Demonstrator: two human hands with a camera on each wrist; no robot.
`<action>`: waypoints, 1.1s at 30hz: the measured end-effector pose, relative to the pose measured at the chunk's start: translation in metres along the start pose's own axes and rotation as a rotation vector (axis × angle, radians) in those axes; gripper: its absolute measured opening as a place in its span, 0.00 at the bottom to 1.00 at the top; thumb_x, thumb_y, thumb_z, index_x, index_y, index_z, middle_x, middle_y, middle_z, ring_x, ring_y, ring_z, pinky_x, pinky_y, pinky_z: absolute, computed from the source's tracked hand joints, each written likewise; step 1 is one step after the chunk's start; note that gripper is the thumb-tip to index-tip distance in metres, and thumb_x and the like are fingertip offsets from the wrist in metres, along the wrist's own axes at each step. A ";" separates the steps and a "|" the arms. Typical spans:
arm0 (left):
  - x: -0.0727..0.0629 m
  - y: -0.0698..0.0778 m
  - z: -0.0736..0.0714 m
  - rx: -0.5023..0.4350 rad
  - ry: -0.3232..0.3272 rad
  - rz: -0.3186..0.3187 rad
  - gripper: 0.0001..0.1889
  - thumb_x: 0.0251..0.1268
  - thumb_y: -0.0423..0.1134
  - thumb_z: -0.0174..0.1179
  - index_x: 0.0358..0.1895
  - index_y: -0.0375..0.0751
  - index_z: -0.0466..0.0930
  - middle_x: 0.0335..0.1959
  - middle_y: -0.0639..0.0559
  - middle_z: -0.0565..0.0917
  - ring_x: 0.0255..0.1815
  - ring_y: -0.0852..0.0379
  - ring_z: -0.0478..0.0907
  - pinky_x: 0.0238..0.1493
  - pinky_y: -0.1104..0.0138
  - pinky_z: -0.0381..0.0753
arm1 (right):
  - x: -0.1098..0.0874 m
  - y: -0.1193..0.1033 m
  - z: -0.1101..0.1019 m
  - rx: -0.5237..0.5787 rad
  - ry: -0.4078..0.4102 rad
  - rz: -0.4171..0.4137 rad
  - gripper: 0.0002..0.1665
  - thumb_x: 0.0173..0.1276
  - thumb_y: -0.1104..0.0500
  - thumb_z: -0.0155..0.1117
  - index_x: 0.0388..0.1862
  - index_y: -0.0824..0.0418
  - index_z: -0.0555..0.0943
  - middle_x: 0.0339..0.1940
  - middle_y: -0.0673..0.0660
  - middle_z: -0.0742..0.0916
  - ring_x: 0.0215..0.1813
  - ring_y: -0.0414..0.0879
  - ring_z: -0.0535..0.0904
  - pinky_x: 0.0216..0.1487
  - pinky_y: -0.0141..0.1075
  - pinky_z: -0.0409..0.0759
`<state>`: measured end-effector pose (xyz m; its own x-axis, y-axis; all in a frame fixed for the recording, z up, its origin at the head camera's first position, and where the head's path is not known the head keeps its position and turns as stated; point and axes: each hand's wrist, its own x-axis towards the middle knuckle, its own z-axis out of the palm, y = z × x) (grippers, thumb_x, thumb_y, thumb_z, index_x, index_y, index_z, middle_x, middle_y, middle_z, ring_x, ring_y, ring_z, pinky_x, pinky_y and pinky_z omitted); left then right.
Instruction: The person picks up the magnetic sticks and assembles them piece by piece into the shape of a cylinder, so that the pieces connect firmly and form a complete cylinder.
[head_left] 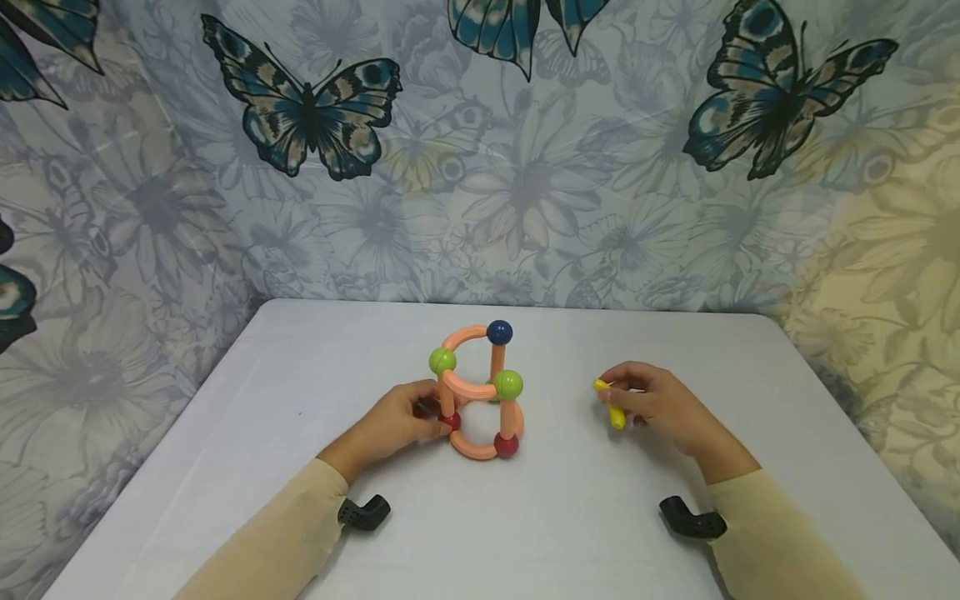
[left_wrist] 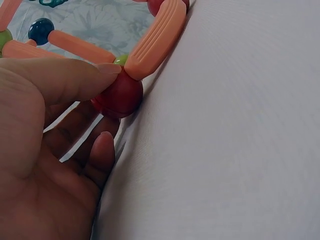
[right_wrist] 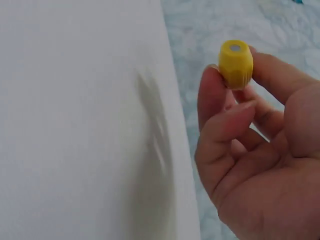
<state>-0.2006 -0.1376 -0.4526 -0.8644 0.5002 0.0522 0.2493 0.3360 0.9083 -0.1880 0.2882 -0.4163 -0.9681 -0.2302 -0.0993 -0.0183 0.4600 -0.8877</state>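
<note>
In the head view, a frame of orange rods (head_left: 471, 450) and coloured balls stands on the white table. Its upper ring carries a dark blue ball (head_left: 499, 332) and green balls (head_left: 508, 384); red balls (head_left: 506, 444) sit at the bottom. My left hand (head_left: 405, 417) pinches the lower left red ball (left_wrist: 122, 95), thumb on its near side in the left wrist view. Off to the right and apart from the frame, my right hand (head_left: 660, 402) holds a yellow rod (head_left: 617, 415) between thumb and fingers. The right wrist view shows that rod end-on, with a grey disc at its tip.
The white table (head_left: 570, 525) reaches back to a wall hung with butterfly-patterned cloth (head_left: 525, 183). A black curved device is strapped at the left wrist (head_left: 365, 512), and another black device (head_left: 692, 518) at the right.
</note>
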 end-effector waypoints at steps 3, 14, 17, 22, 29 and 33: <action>-0.001 -0.001 0.000 -0.012 0.017 -0.014 0.16 0.64 0.33 0.78 0.53 0.43 0.88 0.46 0.52 0.87 0.51 0.47 0.81 0.53 0.54 0.79 | 0.001 -0.010 0.013 0.079 -0.019 0.014 0.25 0.78 0.52 0.75 0.63 0.67 0.82 0.51 0.61 0.87 0.44 0.55 0.81 0.39 0.40 0.84; 0.000 0.000 0.000 -0.041 0.014 -0.041 0.16 0.65 0.32 0.78 0.54 0.40 0.88 0.46 0.51 0.87 0.51 0.46 0.80 0.54 0.53 0.79 | -0.001 -0.040 0.040 0.315 -0.067 0.001 0.26 0.81 0.58 0.70 0.69 0.70 0.77 0.58 0.67 0.82 0.51 0.56 0.83 0.51 0.42 0.87; 0.000 0.000 0.000 -0.047 0.009 -0.042 0.16 0.65 0.32 0.77 0.54 0.40 0.87 0.47 0.51 0.86 0.51 0.47 0.80 0.54 0.54 0.79 | 0.002 -0.048 0.046 0.343 -0.066 0.002 0.25 0.80 0.59 0.69 0.67 0.72 0.77 0.59 0.68 0.82 0.52 0.57 0.82 0.52 0.43 0.86; 0.001 0.000 0.000 -0.072 -0.006 -0.032 0.13 0.66 0.31 0.77 0.51 0.41 0.87 0.49 0.51 0.88 0.53 0.47 0.81 0.55 0.57 0.79 | 0.013 -0.066 0.056 0.364 -0.055 0.007 0.24 0.79 0.59 0.69 0.65 0.72 0.76 0.59 0.70 0.81 0.52 0.58 0.82 0.54 0.44 0.85; 0.002 -0.004 -0.001 -0.058 -0.001 -0.025 0.14 0.65 0.31 0.77 0.51 0.40 0.86 0.48 0.51 0.87 0.52 0.47 0.80 0.55 0.55 0.79 | 0.032 -0.089 0.064 0.373 -0.059 0.017 0.27 0.80 0.57 0.67 0.68 0.71 0.73 0.58 0.68 0.82 0.49 0.56 0.81 0.51 0.39 0.85; 0.002 -0.005 -0.001 -0.048 -0.003 -0.031 0.15 0.66 0.33 0.77 0.53 0.40 0.86 0.48 0.51 0.86 0.52 0.48 0.80 0.56 0.53 0.78 | 0.038 -0.094 0.068 0.393 -0.062 0.031 0.28 0.79 0.56 0.68 0.68 0.70 0.72 0.57 0.68 0.81 0.47 0.55 0.81 0.50 0.38 0.85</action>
<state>-0.2043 -0.1389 -0.4568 -0.8700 0.4925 0.0223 0.2009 0.3129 0.9283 -0.2061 0.1782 -0.3670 -0.9494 -0.2787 -0.1447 0.1189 0.1074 -0.9871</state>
